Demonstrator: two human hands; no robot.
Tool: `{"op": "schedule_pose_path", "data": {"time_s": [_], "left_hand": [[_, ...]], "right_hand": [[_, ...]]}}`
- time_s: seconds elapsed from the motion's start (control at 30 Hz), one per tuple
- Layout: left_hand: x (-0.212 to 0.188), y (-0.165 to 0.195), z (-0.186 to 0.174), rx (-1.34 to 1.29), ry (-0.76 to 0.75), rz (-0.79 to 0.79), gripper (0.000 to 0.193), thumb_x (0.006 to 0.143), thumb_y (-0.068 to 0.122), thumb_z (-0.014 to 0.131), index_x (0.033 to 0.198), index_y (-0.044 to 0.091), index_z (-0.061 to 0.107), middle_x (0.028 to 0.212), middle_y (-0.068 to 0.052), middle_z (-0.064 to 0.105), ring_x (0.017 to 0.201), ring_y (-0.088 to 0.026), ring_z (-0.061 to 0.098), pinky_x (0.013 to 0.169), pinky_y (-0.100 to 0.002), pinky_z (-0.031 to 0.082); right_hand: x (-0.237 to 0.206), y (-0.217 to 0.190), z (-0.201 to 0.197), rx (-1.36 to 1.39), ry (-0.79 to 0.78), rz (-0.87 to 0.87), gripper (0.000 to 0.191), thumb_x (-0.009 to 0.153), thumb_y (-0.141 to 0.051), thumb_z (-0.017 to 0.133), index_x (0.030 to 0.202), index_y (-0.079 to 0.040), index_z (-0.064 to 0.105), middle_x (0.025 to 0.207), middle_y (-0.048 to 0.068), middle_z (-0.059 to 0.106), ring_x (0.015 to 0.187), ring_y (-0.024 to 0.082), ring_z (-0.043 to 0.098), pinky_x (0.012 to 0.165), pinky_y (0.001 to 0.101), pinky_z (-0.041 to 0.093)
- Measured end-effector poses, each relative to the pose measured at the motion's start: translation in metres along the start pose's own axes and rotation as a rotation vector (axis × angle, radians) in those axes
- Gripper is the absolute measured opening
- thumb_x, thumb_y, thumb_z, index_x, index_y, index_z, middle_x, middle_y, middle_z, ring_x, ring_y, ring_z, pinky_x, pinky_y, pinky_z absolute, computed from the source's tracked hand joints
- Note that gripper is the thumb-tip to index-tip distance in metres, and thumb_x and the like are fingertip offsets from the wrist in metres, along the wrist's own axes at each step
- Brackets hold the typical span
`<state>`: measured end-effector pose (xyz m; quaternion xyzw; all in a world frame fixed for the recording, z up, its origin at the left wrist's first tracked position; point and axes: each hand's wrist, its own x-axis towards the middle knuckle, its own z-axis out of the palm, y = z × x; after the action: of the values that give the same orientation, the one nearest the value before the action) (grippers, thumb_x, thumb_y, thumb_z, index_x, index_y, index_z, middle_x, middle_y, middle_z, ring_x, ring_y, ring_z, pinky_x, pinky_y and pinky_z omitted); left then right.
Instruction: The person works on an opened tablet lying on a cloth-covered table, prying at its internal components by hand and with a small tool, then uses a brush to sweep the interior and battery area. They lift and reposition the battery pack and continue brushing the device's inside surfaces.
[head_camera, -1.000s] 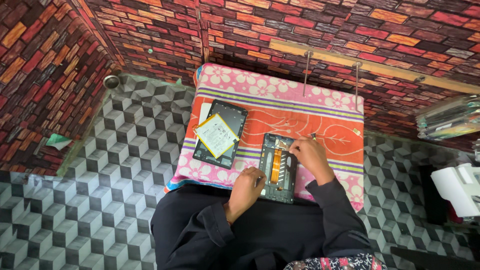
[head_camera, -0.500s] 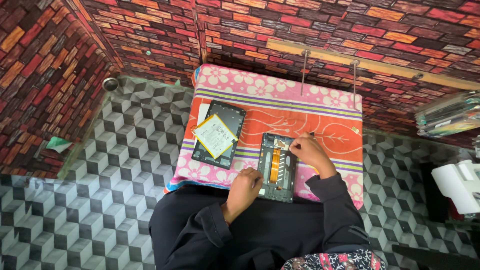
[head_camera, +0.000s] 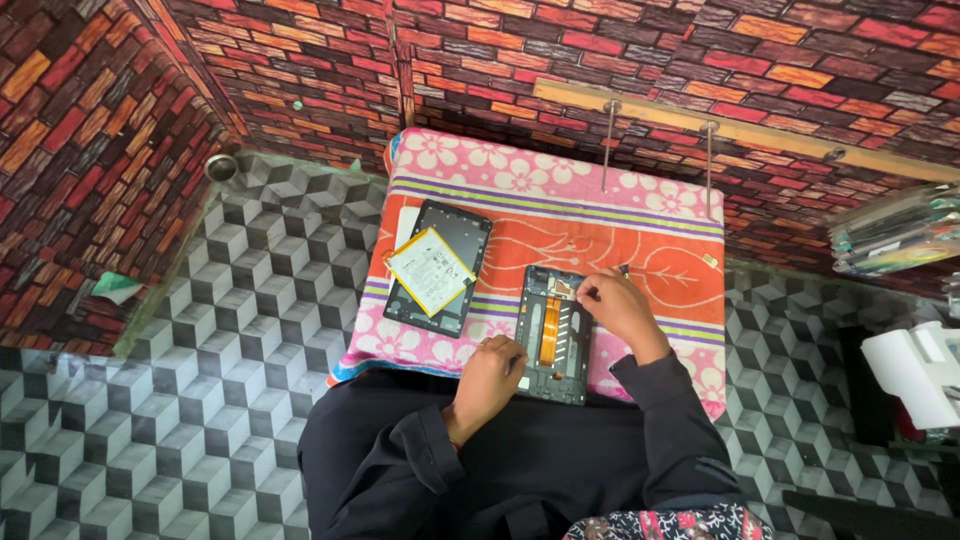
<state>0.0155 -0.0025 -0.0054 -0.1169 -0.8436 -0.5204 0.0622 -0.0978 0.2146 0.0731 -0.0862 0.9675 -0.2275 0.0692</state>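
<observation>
We see a floral cloth (head_camera: 560, 190) in pink and orange spread over a low table, and on it, near the person's lap, lies the opened tablet frame (head_camera: 553, 335) with an orange strip down its middle. To its left rests a dark back panel (head_camera: 462, 232) with a pale flat battery (head_camera: 430, 271) laid across it. Our left hand (head_camera: 488, 378) curls closed against the frame's lower left edge, while our right hand (head_camera: 615, 308) pinches fingers together at its upper right corner.
</observation>
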Motion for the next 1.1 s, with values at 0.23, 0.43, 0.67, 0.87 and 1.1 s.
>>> {"op": "schedule_pose_path", "data": {"time_s": [0.23,0.43,0.67,0.87,1.1], "left_hand": [[0.0,0.0,0.0,-0.004,-0.004,-0.001,0.005,0.087,0.009,0.071,0.089,0.005,0.071,0.088,-0.011,0.066,0.081,-0.033,0.064,0.074,-0.045,0.052],[-0.001,-0.001,0.001,0.003,0.009,0.025,0.005,0.087,0.008,0.071,0.09,0.004,0.071,0.089,-0.013,0.067,0.086,-0.037,0.064,0.077,-0.046,0.052],[-0.001,-0.005,0.006,-0.005,0.01,0.051,0.005,0.086,0.006,0.069,0.09,0.003,0.07,0.091,-0.015,0.068,0.09,-0.039,0.065,0.08,-0.047,0.053],[-0.002,-0.008,0.005,-0.007,-0.011,0.063,0.005,0.086,0.005,0.068,0.09,0.002,0.069,0.092,-0.016,0.068,0.089,-0.039,0.065,0.081,-0.046,0.053],[-0.003,-0.009,0.005,-0.007,-0.017,0.069,0.005,0.086,0.005,0.068,0.09,0.002,0.069,0.092,-0.016,0.068,0.09,-0.04,0.064,0.082,-0.046,0.053]], "right_hand": [[-0.001,-0.002,0.008,-0.169,0.1,-0.073,0.008,0.084,-0.021,0.075,0.085,-0.013,0.075,0.099,0.002,0.065,0.099,0.025,0.066,0.08,0.0416,0.054],[-0.002,-0.008,0.005,-0.163,0.09,-0.112,0.011,0.081,-0.019,0.075,0.084,-0.009,0.072,0.109,0.004,0.062,0.106,0.027,0.063,0.082,0.0404,0.053],[-0.001,-0.001,-0.007,-0.014,-0.033,-0.105,0.011,0.09,-0.017,0.071,0.094,-0.008,0.073,0.108,0.006,0.061,0.105,0.026,0.063,0.088,0.0371,0.052],[0.0,-0.007,-0.008,-0.057,-0.059,-0.075,0.011,0.09,-0.019,0.071,0.093,-0.008,0.074,0.112,0.006,0.059,0.112,0.028,0.059,0.093,0.0385,0.05],[-0.001,-0.013,-0.005,-0.18,0.024,-0.131,0.007,0.087,-0.017,0.073,0.087,-0.01,0.073,0.116,0.007,0.058,0.115,0.032,0.057,0.095,0.0442,0.05]]}}
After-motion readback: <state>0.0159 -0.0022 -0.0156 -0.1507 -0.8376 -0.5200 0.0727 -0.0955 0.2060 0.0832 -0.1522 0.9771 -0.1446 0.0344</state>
